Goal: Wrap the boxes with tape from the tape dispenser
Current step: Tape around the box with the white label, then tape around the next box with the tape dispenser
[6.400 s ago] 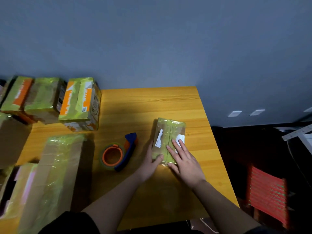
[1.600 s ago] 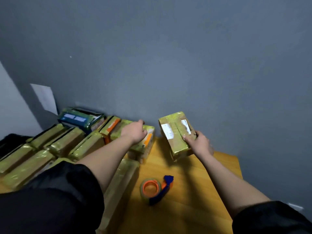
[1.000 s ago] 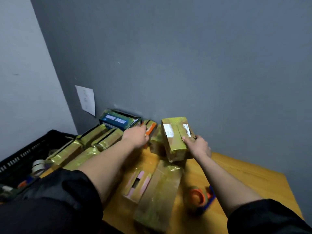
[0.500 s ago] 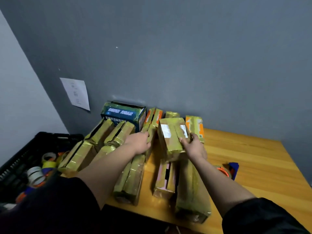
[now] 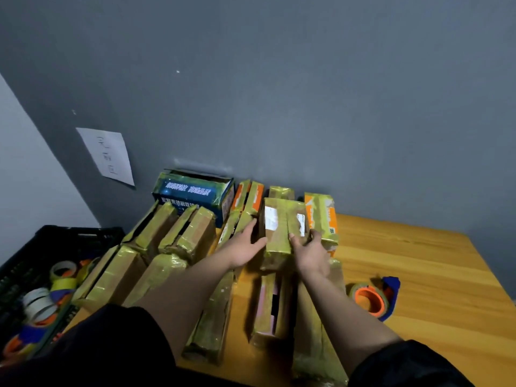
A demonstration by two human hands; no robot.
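Taped boxes (image 5: 173, 241) crowding held box (image 5: 282, 227).

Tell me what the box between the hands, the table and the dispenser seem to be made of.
Box: brown cardboard under glossy yellowish tape, judging by its sheen and wrinkles; white paper labels.
Table: wood or wood-look board, orange finish with visible grain lines.
Dispenser: probably plastic, blue body with an orange core.

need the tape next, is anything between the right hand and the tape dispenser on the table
Nothing visible does. The tape dispenser lies on bare wooden table to the right of the right hand, apart from the boxes. That hand holds the wrapped box, with the left hand flat against its other side, so it must let go first.
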